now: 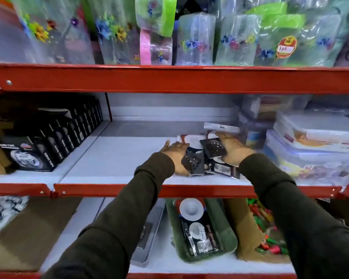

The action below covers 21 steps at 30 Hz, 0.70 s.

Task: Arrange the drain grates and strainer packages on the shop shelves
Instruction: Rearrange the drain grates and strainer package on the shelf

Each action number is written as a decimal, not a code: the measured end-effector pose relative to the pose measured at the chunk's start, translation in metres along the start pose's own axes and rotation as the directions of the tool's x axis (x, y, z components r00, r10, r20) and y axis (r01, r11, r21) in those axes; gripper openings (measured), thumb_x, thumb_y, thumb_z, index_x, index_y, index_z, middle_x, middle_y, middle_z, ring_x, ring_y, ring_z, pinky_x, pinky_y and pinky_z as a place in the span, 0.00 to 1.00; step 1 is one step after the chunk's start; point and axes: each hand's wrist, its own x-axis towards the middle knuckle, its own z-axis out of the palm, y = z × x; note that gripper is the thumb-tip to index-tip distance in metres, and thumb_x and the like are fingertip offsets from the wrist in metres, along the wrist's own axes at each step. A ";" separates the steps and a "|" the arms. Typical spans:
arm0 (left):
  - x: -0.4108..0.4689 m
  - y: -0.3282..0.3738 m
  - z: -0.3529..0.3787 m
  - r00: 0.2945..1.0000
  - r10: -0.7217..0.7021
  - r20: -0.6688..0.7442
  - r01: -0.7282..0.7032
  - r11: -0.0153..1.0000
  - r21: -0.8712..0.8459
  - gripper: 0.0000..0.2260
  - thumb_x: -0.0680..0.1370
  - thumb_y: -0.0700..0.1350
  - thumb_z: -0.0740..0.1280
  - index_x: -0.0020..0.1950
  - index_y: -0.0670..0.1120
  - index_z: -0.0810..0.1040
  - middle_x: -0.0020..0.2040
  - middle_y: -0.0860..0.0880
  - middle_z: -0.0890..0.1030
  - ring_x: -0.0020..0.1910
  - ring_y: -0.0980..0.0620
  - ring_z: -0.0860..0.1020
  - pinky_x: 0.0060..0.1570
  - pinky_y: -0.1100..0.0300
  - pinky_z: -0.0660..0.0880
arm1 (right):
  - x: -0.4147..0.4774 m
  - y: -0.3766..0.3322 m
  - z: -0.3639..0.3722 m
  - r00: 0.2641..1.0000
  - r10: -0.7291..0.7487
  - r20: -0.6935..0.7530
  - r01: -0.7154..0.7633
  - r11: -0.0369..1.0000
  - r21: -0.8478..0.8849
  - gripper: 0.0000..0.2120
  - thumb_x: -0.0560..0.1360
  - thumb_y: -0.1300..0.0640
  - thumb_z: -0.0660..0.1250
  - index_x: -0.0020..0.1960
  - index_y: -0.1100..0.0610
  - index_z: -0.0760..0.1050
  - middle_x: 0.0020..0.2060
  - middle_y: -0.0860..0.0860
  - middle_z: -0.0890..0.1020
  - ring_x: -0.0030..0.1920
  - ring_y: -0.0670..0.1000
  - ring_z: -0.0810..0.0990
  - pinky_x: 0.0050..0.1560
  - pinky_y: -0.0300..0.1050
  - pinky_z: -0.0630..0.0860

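A heap of strainer packages [193, 140] and dark drain grates lies on the middle shelf [117, 158], right of centre. My left hand [174, 155] presses against the heap's left side, fingers around a dark round-holed drain grate [191, 163]. My right hand [233, 150] cups the heap's right side, touching a second dark grate [215, 148]. Both arms wear dark sleeves. On the shelf below, more strainer packages [196, 226] lie in a green tray [228, 238]. Parts of the heap are hidden under my hands.
Black boxes [54, 141] stand in a row on the middle shelf's left. Stacked clear plastic containers [314, 146] crowd its right. Wrapped floral glassware [195, 41] fills the top shelf. A metal tray [147, 238] and brown cardboard [248, 232] sit below.
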 end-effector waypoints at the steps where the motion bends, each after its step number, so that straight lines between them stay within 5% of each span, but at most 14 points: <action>1: 0.008 0.002 -0.001 0.998 -0.017 0.053 0.017 1.000 -0.002 0.51 0.69 0.61 0.74 0.82 0.46 0.47 0.82 0.45 0.53 0.82 0.47 0.51 0.80 0.48 0.41 | 0.011 0.000 -0.003 0.997 -0.026 0.073 0.025 0.999 0.026 0.34 0.75 0.67 0.65 0.77 0.59 0.57 0.76 0.58 0.63 0.76 0.57 0.63 0.68 0.33 0.66; 4: 0.022 0.003 -0.003 0.984 -0.035 0.177 0.052 0.994 -0.094 0.52 0.68 0.56 0.77 0.82 0.47 0.48 0.82 0.46 0.54 0.81 0.46 0.53 0.80 0.51 0.47 | 0.038 0.004 -0.004 0.984 -0.132 0.115 0.130 0.991 0.024 0.25 0.80 0.70 0.57 0.76 0.64 0.60 0.74 0.62 0.66 0.75 0.60 0.64 0.39 0.18 0.69; 8: 0.036 -0.002 0.001 0.978 -0.045 0.203 0.094 0.967 -0.236 0.47 0.64 0.51 0.81 0.78 0.48 0.61 0.76 0.47 0.67 0.74 0.44 0.68 0.74 0.53 0.66 | 0.064 0.026 -0.001 0.929 -0.095 0.359 0.084 0.995 0.046 0.30 0.61 0.66 0.79 0.60 0.53 0.74 0.53 0.51 0.79 0.60 0.57 0.78 0.55 0.39 0.71; 15: 0.027 -0.026 -0.009 0.987 -0.043 0.152 0.077 0.971 -0.226 0.40 0.62 0.52 0.81 0.71 0.48 0.71 0.67 0.48 0.75 0.66 0.46 0.75 0.67 0.53 0.73 | 0.062 0.022 -0.023 0.917 -0.113 0.381 0.117 0.993 0.013 0.38 0.55 0.49 0.82 0.62 0.48 0.71 0.57 0.47 0.77 0.59 0.53 0.76 0.64 0.50 0.73; 21: -0.017 -0.109 -0.027 0.955 -0.209 0.213 0.224 0.973 -0.051 0.38 0.59 0.54 0.83 0.66 0.49 0.75 0.62 0.49 0.78 0.61 0.47 0.77 0.62 0.54 0.76 | 0.059 -0.018 -0.027 0.944 -0.163 0.287 0.130 0.983 0.130 0.45 0.54 0.44 0.81 0.68 0.48 0.70 0.61 0.46 0.74 0.62 0.50 0.75 0.68 0.49 0.72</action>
